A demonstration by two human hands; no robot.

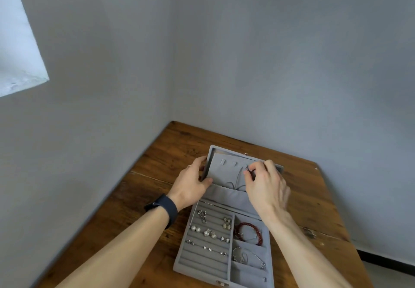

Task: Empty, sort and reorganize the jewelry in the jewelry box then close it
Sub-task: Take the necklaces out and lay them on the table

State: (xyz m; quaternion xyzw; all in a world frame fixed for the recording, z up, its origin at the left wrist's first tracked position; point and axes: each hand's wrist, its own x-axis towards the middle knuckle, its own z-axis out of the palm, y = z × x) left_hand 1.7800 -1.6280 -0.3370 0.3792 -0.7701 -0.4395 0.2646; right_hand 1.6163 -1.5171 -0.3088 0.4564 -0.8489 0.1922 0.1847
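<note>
On the near half of the table [157,153], close to its near edge, my jewelry box [179,265] lies open with its lid [221,173] raised toward the far edge. My left hand [190,182] grips the lid's left edge, thumb on the lining, to keep it upright and steady, I think. My right hand [265,182] has its fingers curled at the lid's right side, pinching the top of a necklace [234,181], apparently working it at a hook. Its chain hangs into the pouch [224,194] along the lid's bottom.

Counted: one box, one necklace in view, and two bare hooks [222,162] to its left. About eight pairs or clusters of earrings [210,234] sit in the ring rolls. I see three compartments on the right. One red bracelet [247,228] lies in the far one. Silver bracelets [247,257], too tangled to count, lie in the middle. The contents look sorted already.
</note>
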